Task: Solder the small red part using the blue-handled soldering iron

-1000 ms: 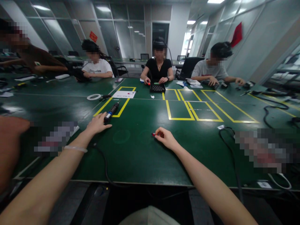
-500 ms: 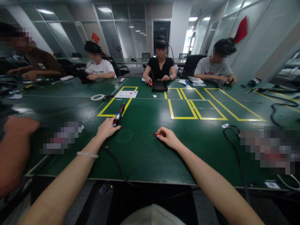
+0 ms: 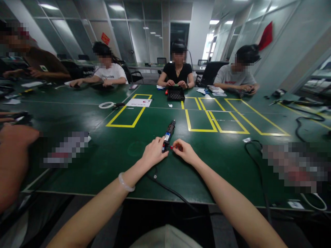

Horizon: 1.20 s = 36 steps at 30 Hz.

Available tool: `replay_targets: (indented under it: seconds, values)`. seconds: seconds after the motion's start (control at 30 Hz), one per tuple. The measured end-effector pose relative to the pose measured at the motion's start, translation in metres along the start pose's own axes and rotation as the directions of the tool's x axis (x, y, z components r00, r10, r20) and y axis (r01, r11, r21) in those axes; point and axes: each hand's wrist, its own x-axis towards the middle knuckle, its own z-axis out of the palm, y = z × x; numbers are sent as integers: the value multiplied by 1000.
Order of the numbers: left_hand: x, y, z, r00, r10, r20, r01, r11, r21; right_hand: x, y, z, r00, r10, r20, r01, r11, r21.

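Black tool (image 3: pixel 169 132) in left hand (image 3: pixel 154 151), red piece (image 3: pixel 171 147) in right hand (image 3: pixel 185 151)

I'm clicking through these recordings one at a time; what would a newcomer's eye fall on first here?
Probably the two hands near the middle of the green table: the left hand holds a dark cylindrical tool, while the right hand pinches a small red piece close to its near end. Beyond them, bright yellow tape outlines stand out against the green.
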Motion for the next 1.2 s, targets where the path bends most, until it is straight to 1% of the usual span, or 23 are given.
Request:
replay_targets:
  seconds: [0.07, 0.17, 0.33, 0.53, 0.67, 0.9, 1.03, 1.2]
  values:
    - [0, 13, 3, 999, 36, -3, -36, 999, -21, -1, -1, 0, 1000, -13, -5, 12, 999, -38]
    - [0, 21, 6, 997, 70, -12, -71, 997, -35, -2, -5, -1, 1000, -25, 0, 25, 993, -118]
    - [0, 17, 10, 997, 71, -22, -73, 995, -64, -3, -12, -4, 999, -26, 37, 33, 982, -185]
    - [0, 16, 13, 997, 74, -38, -76, 995, -64, -2, -11, -7, 998, -23, 64, 38, 969, -245]
    - [-1, 17, 12, 996, 82, -44, -85, 994, -66, -1, -11, -8, 998, -25, 62, 41, 963, -267]
    - [-2, 17, 12, 995, 85, -55, -89, 993, -78, -2, -16, -8, 996, -78, 40, 86, 959, -269]
    - [-2, 17, 13, 994, 83, -68, -89, 992, -86, -2, -16, -9, 998, -62, 24, 66, 962, -263]
    - [-2, 19, 11, 997, 52, -65, -56, 996, -65, -1, -18, -11, 999, -34, -5, 32, 968, -249]
